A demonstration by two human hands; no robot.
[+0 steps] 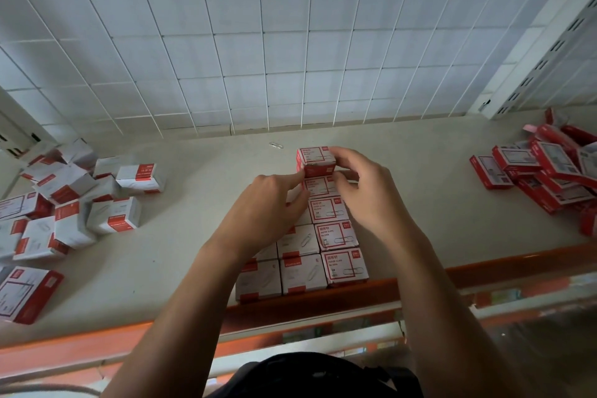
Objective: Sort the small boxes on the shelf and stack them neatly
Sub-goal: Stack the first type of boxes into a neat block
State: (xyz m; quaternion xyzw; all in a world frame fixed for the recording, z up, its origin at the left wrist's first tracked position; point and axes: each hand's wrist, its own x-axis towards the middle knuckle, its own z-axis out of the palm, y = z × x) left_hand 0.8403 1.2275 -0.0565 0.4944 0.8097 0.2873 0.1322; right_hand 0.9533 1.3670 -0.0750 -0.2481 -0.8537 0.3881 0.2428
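Shelf (181,255): pale board, orange front lip, white wire grid (258,42) behind.
Right hand (365,191): my fingers (337,152) curl over the top box (315,160), pinching it.
Left hand (268,203): index straight, pressing that box's left edge; other fingers tucked.
Top box: on the far end of the tidy rows (303,271), mid-shelf.
Forearms: both reach in over the lip.
Loose piles: left pile (64,203), right pile (549,168).
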